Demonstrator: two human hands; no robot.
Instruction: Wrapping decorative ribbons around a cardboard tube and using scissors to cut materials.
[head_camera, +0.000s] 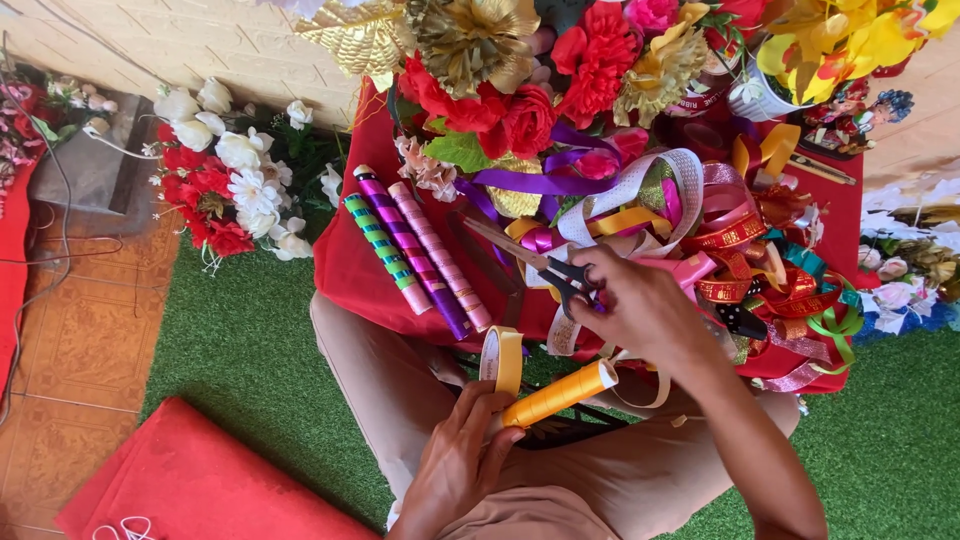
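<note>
Across the upper middle of the frame a heap of artificial flowers (520, 70) in red, gold and pink crowds a red cloth (345, 270), with tangled ribbons (740, 250) spilling to the right and three patterned wrapped rolls (420, 250) lying side by side at centre left. White and red blooms (225, 175) lie on the green turf (240, 340) at upper left. Low in the middle, the left hand (455, 465) rises palm-up, fingers curled around an orange spool of ribbon (560, 392) that tilts up to the right, beside a ring of pale tape (503, 358). Right of centre, the right hand (645, 305) reaches in from the lower right, fingers through the black handles of scissors (540, 265), blades pointing to the upper left, nearly shut, over the cloth.
</note>
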